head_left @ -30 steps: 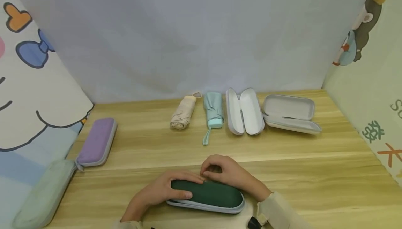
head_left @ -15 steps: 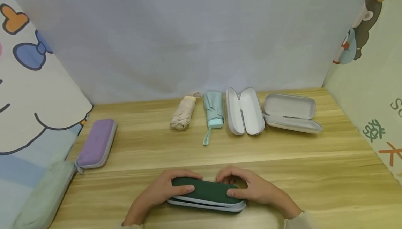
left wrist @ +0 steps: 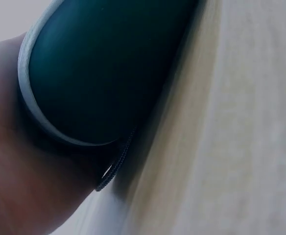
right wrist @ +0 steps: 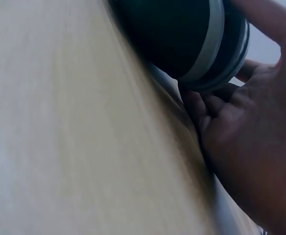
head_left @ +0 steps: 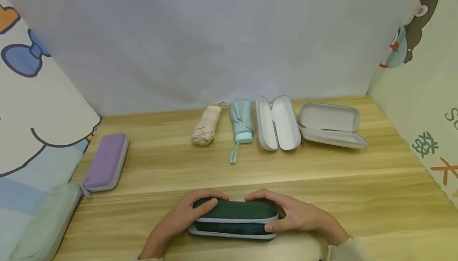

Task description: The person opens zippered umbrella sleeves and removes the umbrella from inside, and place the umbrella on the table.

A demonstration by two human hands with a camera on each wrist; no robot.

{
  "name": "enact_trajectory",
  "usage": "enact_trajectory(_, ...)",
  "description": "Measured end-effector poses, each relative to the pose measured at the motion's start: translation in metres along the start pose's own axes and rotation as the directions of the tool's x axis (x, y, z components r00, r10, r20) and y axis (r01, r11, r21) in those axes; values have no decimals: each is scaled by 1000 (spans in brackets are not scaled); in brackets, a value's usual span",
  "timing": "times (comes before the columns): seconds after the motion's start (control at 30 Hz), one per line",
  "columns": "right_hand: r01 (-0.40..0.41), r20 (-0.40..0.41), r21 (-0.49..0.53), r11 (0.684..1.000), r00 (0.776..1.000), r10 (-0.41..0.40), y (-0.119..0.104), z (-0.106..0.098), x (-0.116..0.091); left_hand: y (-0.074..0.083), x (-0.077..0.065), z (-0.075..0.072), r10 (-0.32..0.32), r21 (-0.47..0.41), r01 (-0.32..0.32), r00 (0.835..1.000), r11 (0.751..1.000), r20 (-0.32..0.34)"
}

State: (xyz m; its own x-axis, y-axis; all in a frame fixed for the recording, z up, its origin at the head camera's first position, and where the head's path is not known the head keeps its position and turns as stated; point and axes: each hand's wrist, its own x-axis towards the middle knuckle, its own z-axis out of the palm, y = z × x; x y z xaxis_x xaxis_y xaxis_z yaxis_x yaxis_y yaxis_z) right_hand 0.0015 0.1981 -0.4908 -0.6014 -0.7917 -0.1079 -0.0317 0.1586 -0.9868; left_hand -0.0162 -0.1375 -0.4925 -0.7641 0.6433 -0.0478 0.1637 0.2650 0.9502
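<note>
A dark green zip case (head_left: 239,210) with pale grey edging lies near the front of the table, its lid raised a little along the near side. Dark material shows in the gap. My left hand (head_left: 186,210) grips the case's left end, thumb on the lid and fingers over the far side. At the right end, my right hand (head_left: 298,214) holds it with the thumb at the parted front edge and fingers behind. A zipper strip (left wrist: 116,169) curves below the rounded end in the left wrist view. In the right wrist view, fingers (right wrist: 214,105) sit under the case end.
A beige folded umbrella (head_left: 206,126) and a mint one (head_left: 242,120) lie at the back. Beside them stand two open cases, one white inside (head_left: 286,124), one grey (head_left: 329,117). A purple case (head_left: 106,161) and pale green case (head_left: 48,223) lie at left.
The lid of the green case has risen along its near edge, opening a wider gap. My right hand moved from the far middle to the right end, its thumb now lower at the gap.
</note>
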Motion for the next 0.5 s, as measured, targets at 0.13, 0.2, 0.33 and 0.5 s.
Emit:
enact_trajectory(0.13,31,-33,7,1000,999,-30,0,0,0,1,-2,-1,33,-34,-33,999,999,7)
enact_trajectory(0.2,52,-70,9,999,996,-51,2,1,-1,1,-4,0,40,-50,-40,999,998,-5)
enact_trajectory(0.33,110,-169,-16,994,979,-111,3,0,0,3,-5,1,36,-69,-39,998,997,-47)
enact_trajectory(0.5,138,-319,-126,982,932,-172,4,0,1,4,-5,1,42,-63,-49,994,997,-104)
